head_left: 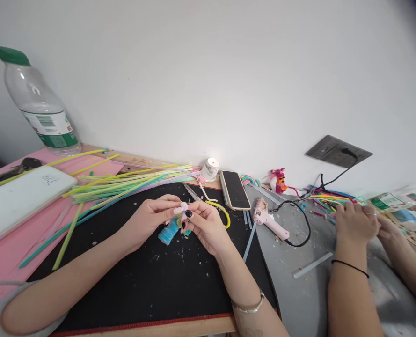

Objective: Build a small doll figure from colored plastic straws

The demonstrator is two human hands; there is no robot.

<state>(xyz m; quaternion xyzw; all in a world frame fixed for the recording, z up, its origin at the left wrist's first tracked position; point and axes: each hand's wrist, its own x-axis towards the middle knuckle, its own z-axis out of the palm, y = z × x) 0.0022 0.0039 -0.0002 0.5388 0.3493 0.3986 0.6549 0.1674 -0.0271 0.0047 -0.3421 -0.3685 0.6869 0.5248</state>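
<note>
Over the black mat (pixel 137 290), my left hand (pixel 151 217) and my right hand (pixel 204 224) meet, both with fingers pinched on a small pale pink fuzzy piece (pixel 181 210). It looks like bent pipe cleaner, though the fingers hide much of it. Just below the hands lies a bright blue fuzzy coil (pixel 169 231), with a bit of green beside it. A yellow ring-shaped handle (pixel 225 214) and a pointed metal blade (pixel 191 191), apparently scissors, show partly behind my right hand.
Pipe cleaners (pixel 123 187) lie in a loose bundle at the left. A phone (pixel 235 189), a white cup (pixel 210 169) and a pink glue gun (pixel 269 221) with a black cord are nearby. A power bank (pixel 28 199) and bottle (pixel 42 103) stand left. A co-worker's hands (pixel 357 222) work at right.
</note>
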